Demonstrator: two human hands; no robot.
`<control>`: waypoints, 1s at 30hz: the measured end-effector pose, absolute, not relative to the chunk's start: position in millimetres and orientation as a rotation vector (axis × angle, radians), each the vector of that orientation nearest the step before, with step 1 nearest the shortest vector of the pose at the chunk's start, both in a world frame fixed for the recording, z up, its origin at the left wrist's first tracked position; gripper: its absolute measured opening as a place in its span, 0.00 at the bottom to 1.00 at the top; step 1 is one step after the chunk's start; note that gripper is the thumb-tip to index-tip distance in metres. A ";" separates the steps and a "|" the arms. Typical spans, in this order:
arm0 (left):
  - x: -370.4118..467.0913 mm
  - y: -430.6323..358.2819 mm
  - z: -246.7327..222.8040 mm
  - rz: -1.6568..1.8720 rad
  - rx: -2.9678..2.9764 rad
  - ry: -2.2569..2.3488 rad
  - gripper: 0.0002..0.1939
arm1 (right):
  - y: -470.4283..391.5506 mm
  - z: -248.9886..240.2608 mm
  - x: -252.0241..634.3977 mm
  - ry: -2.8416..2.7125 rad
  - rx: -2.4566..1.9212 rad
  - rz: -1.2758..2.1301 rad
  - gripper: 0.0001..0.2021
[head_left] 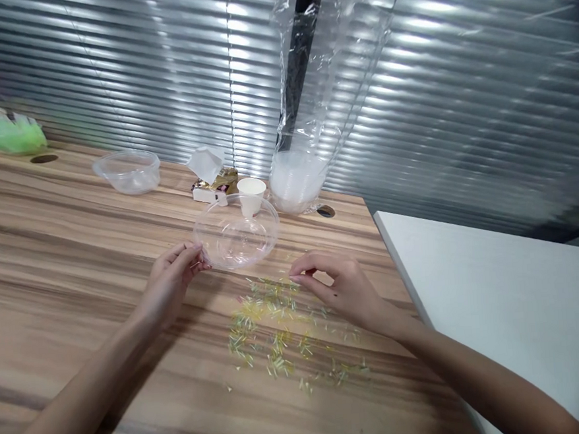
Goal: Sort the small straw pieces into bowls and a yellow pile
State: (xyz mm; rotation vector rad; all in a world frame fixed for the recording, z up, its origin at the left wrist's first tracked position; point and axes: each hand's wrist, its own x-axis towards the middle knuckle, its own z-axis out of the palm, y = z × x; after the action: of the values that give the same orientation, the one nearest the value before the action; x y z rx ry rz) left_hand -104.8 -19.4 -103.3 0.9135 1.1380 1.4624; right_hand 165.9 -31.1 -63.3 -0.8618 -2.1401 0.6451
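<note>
My left hand (177, 271) grips the left rim of a round clear plastic container (242, 243), which is tilted above the wooden table. Small yellow and green pieces (277, 317) lie scattered on the wood in front of it. Thumb and forefinger of my right hand (334, 283) are pinched together at the upper right edge of the scatter; whatever is between the fingertips is too small to make out. A white paper cup (252, 194) stands just behind the container.
Behind are a clear bowl (130, 175), a small box (209, 193) with crumpled white paper (206, 163), and stacked clear bowls (297, 180) in plastic wrap. A green bag (13, 136) lies far left. A white surface (512, 287) adjoins the wooden table (49, 260) at right.
</note>
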 end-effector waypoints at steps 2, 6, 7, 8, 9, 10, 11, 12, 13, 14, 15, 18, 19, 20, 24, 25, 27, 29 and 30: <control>-105.1 -19.4 -104.6 1.447 0.971 1.146 0.15 | -32.4 -57.0 163.7 -2.092 -0.821 0.667 0.04; -105.0 -20.0 -105.5 1.421 1.058 1.144 0.16 | -30.5 -46.5 161.6 -2.016 -0.791 0.646 0.04; -105.0 -20.2 -105.5 1.416 1.070 1.145 0.16 | -29.1 -44.3 161.2 -1.998 -0.789 0.639 0.04; -105.0 -20.4 -105.6 1.411 1.080 1.144 0.16 | -27.5 -42.4 160.7 -1.982 -0.784 0.630 0.04; -105.2 -20.6 -105.6 1.405 1.088 1.141 0.16 | -25.7 -40.8 160.1 -1.967 -0.779 0.621 0.04; -105.3 -20.8 -105.7 1.398 1.094 1.137 0.16 | -24.0 -39.7 159.3 -1.953 -0.774 0.610 0.04; -105.3 -20.9 -105.6 1.390 1.097 1.131 0.16 | -22.2 -39.0 158.3 -1.942 -0.769 0.597 0.04; -105.2 -21.1 -105.5 1.386 1.099 1.124 0.15 | -20.5 -38.7 157.2 -1.935 -0.763 0.578 0.04; -104.9 -21.3 -105.1 1.383 1.099 1.119 0.15 | -18.8 -38.8 155.9 -1.936 -0.761 0.555 0.05; -104.5 -21.5 -104.5 1.380 1.099 1.114 0.15 | -17.2 -39.4 154.5 -1.945 -0.760 0.526 0.05; -103.8 -21.8 -103.7 1.377 1.098 1.110 0.15 | -15.6 -40.3 153.2 -1.960 -0.763 0.495 0.06; -101.0 -23.3 -100.3 1.360 1.102 1.104 0.14 | -11.2 -44.8 150.2 -2.009 -0.777 0.401 0.07; -100.2 -23.9 -99.3 1.352 1.105 1.104 0.13 | -10.0 -46.5 149.7 -2.020 -0.779 0.375 0.07; -99.5 -24.4 -98.4 1.346 1.109 1.105 0.13 | -8.9 -48.0 149.6 -2.027 -0.781 0.351 0.07; -99.4 -25.6 -99.0 1.310 1.137 1.103 0.13 | -6.4 -50.3 151.1 -2.057 -0.789 0.267 0.08; -100.1 -25.4 -100.3 1.301 1.149 1.101 0.13 | -6.1 -49.7 151.7 -2.064 -0.791 0.245 0.08; -101.7 -24.7 -103.4 1.282 1.169 1.097 0.14 | -5.5 -48.1 152.7 -2.079 -0.781 0.195 0.08; -103.1 -23.9 -106.3 1.270 1.184 1.090 0.14 | -4.7 -46.8 153.6 -2.090 -0.759 0.144 0.07; -103.4 -23.6 -107.3 1.265 1.188 1.085 0.14 | -4.3 -46.7 154.0 -2.095 -0.748 0.120 0.07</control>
State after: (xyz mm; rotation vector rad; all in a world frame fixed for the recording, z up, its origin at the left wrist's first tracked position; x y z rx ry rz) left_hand -103.4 -23.6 -107.3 1.1883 1.0848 1.2653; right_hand 154.0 -4.3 -46.7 -0.7479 -2.0951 0.1204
